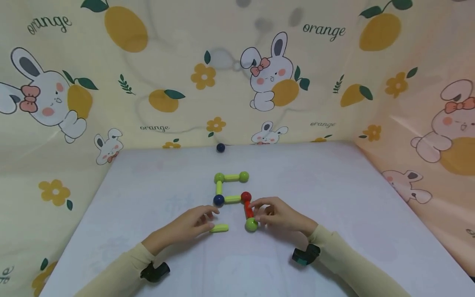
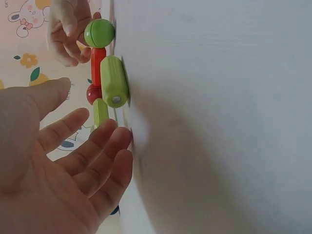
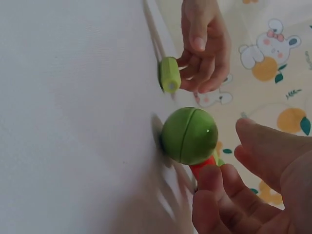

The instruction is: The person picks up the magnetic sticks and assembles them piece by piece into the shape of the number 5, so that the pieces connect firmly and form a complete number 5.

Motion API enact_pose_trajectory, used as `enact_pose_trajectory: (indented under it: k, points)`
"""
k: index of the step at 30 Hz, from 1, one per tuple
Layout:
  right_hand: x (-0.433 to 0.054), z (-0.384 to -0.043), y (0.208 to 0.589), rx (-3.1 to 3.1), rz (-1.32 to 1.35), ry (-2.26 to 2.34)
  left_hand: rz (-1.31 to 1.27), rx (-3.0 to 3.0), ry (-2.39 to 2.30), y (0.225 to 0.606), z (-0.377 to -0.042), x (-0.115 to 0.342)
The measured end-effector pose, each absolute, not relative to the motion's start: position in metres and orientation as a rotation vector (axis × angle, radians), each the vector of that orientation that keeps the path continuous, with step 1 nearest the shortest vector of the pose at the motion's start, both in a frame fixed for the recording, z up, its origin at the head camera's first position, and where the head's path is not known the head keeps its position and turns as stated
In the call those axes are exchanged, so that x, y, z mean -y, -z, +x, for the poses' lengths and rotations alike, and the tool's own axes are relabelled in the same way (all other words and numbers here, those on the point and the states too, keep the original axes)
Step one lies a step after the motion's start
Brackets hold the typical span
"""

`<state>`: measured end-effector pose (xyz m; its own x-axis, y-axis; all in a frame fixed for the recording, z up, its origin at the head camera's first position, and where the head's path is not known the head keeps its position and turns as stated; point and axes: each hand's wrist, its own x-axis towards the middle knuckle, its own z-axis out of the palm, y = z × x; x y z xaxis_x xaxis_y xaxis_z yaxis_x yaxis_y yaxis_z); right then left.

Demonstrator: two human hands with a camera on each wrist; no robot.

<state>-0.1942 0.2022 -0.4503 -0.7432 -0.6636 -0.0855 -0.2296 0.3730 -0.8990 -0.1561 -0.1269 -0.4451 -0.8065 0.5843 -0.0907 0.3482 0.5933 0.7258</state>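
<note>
Magnetic-looking rods and balls form a linked shape on the white table. Its near end is a green ball (image 1: 251, 224), joined by a red rod (image 1: 248, 209) to a red ball (image 1: 246, 196). From there a light green rod (image 1: 232, 199) runs left to a dark blue ball (image 1: 219, 200). My right hand (image 1: 280, 214) is beside the red rod, fingertips right at it, thumb apart from the fingers in the right wrist view. My left hand (image 1: 193, 223) hovers with spread fingers near a loose light green rod (image 1: 221, 228), holding nothing.
Beyond the blue ball, more light green rods (image 1: 219, 188) link two green balls (image 1: 243, 176) into the shape. A single dark blue ball (image 1: 220, 147) sits at the table's back edge. A patterned cloth (image 1: 230, 95) hangs behind the table (image 1: 315, 173).
</note>
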Motion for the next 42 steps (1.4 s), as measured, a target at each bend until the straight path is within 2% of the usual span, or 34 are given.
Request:
enact_pose_trajectory:
  k: [24, 29, 42]
  points:
    - [-0.199, -0.191, 0.456, -2.150, -0.878, 1.242, 0.787, -2.597, -0.934, 0.449, -0.153, 0.120]
    - [-0.199, -0.191, 0.458, -2.161, -0.881, 1.239, 0.742, -2.604, -0.895, 0.451, -0.154, 0.114]
    - [-0.197, -0.190, 0.457, -2.176, -0.910, 1.225, 0.815, -2.565, -0.892, 0.449, -0.154, 0.088]
